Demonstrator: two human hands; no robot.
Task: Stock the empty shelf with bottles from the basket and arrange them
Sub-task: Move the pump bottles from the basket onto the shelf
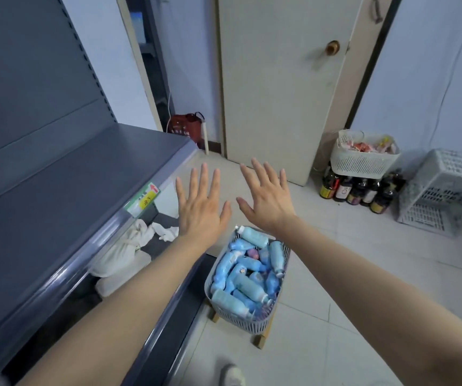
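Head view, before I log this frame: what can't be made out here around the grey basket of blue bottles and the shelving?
- Bottle count in the grey plastic basket: the light blue bottles are heaped, with lower ones covered.
- Yellow and green price tag on the grey metal shelf: print blurred.
- Lower shelf contents: the upper shelf and left hand partly hide the white cloth bundle.
- Right hand: palm faces away.
- White shoe: cut off by the bottom edge.

Two bare forearms, without sleeves, watch or bracelet, end in the left hand (200,211) and the right hand (268,200), whose fingers carry no rings and no gloves. Fingernails are short and unpainted. A white shoe (232,375) with a rounded toe covers one foot.
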